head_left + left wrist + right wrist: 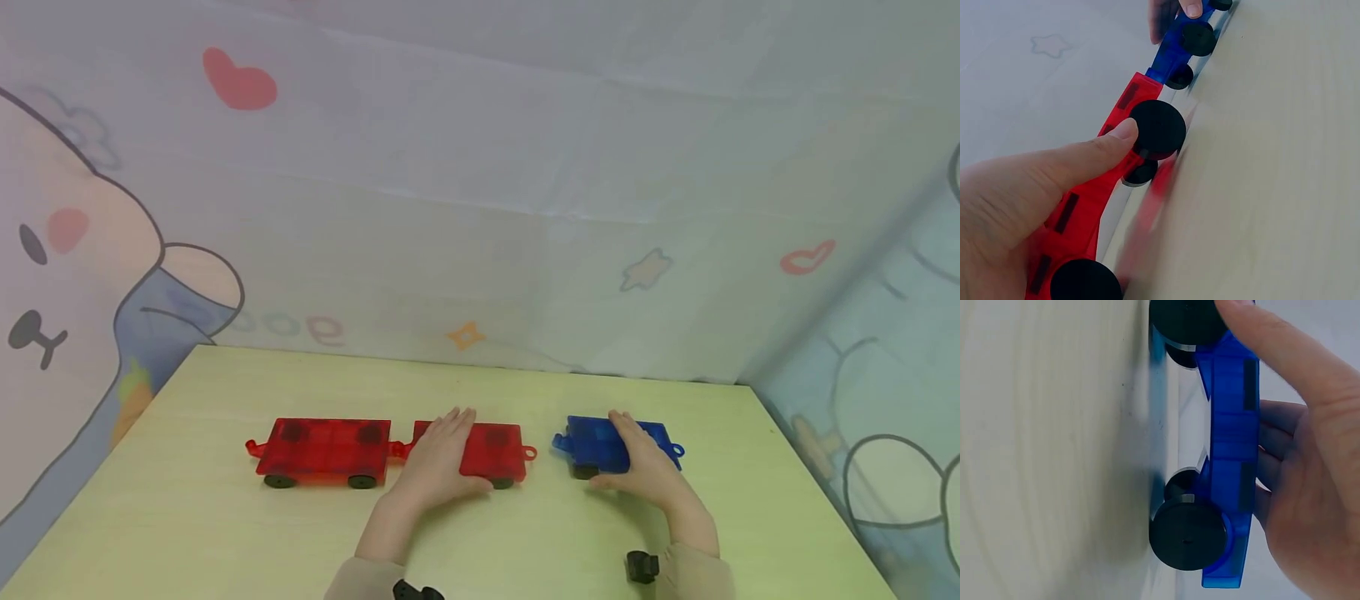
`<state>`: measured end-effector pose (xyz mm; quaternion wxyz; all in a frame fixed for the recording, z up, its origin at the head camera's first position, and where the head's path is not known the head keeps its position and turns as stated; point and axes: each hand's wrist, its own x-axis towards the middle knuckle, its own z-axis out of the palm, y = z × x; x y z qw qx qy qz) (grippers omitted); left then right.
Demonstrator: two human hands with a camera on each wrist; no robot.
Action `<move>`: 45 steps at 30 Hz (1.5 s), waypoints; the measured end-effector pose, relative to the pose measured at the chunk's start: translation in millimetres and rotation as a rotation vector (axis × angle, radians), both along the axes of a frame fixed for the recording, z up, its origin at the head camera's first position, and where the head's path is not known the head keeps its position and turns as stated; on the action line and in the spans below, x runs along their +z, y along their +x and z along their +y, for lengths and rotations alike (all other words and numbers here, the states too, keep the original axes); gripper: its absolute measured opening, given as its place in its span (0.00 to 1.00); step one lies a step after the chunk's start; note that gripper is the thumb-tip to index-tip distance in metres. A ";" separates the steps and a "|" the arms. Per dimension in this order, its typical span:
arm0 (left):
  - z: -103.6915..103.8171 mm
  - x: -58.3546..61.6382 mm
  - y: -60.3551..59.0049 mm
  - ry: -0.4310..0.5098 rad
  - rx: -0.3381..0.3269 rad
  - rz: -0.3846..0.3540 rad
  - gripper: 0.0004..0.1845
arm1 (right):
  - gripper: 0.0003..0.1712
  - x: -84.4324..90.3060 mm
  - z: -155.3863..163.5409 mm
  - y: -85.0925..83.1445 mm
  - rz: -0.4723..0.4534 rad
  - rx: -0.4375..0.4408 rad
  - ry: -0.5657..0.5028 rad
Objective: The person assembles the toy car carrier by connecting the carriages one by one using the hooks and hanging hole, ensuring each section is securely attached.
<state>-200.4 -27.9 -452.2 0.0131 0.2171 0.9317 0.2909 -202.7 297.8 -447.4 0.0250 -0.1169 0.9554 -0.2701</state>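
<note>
Your left hand (442, 454) lies over near red car (480, 451), thumb at wheel, steadying it; second red car (324, 447) hooked behind. Your right hand (637, 462) grips blue car (600, 443), thumb on near edge, just right of red coupling, wheels on tabletop (225, 533).

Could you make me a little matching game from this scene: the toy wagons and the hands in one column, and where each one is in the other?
Things:
1. long red translucent plastic wagon
2. short red translucent plastic wagon
3. blue translucent plastic wagon
4. wooden table

Places or states:
A. under the right hand
B. untouched, at the left end of the row
C. under the left hand
D. bears all three wagons

Pairs: 1-B, 2-C, 3-A, 4-D
</note>
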 end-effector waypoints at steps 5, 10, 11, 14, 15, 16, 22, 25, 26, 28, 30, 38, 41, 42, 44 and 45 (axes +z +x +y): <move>-0.1 -0.2 0.0 0.016 0.010 -0.009 0.51 | 0.66 -1.9 -1.2 -0.5 -0.011 -0.001 0.008; -0.3 -0.7 0.5 0.048 0.019 -0.006 0.50 | 0.65 -2.5 -2.3 -0.2 -0.015 -0.008 0.016; -0.3 -0.4 0.6 0.054 0.022 -0.008 0.50 | 0.65 -2.2 -2.6 -0.1 -0.015 -0.009 0.016; -0.3 -0.3 0.7 0.075 0.030 -0.008 0.49 | 0.64 -0.8 -2.9 0.3 -0.013 -0.009 0.017; -0.3 -0.4 0.6 0.077 0.032 -0.008 0.49 | 0.63 0.1 -2.7 0.4 -0.009 -0.005 0.020; -0.3 0.0 0.6 0.083 0.033 -0.010 0.50 | 0.62 1.1 -2.9 0.5 -0.006 -0.005 0.020; 0.1 2.0 0.1 0.109 0.054 -0.030 0.51 | 0.54 7.7 -2.3 0.7 0.014 0.007 0.032; 0.3 2.4 -0.1 0.119 0.060 -0.031 0.51 | 0.54 9.3 -1.5 0.9 0.017 0.006 0.041; 0.3 2.3 -0.3 0.121 0.062 -0.031 0.51 | 0.54 9.5 -1.3 0.9 0.017 0.005 0.043; 0.5 1.9 -0.4 0.120 0.066 -0.032 0.51 | 0.54 9.6 -1.0 0.9 0.017 0.001 0.047; 0.7 1.8 -0.4 0.126 0.070 -0.036 0.51 | 0.55 9.8 -0.9 1.0 0.010 -0.006 0.040; 1.0 3.0 -0.7 0.137 0.081 -0.050 0.51 | 0.56 9.5 0.0 2.0 -0.006 -0.018 0.026; 0.9 3.2 -0.6 0.135 0.085 -0.052 0.51 | 0.57 9.6 -0.1 2.7 -0.017 -0.027 0.014; 0.9 3.1 -0.6 0.134 0.086 -0.051 0.51 | 0.57 9.4 -0.1 2.9 -0.019 -0.031 0.010; 1.0 2.6 -0.9 0.133 0.086 -0.052 0.51 | 0.58 9.2 0.0 3.1 -0.026 -0.038 0.007; 1.1 2.4 -1.1 0.132 0.085 -0.051 0.51 | 0.58 8.9 0.2 3.1 -0.027 -0.041 0.005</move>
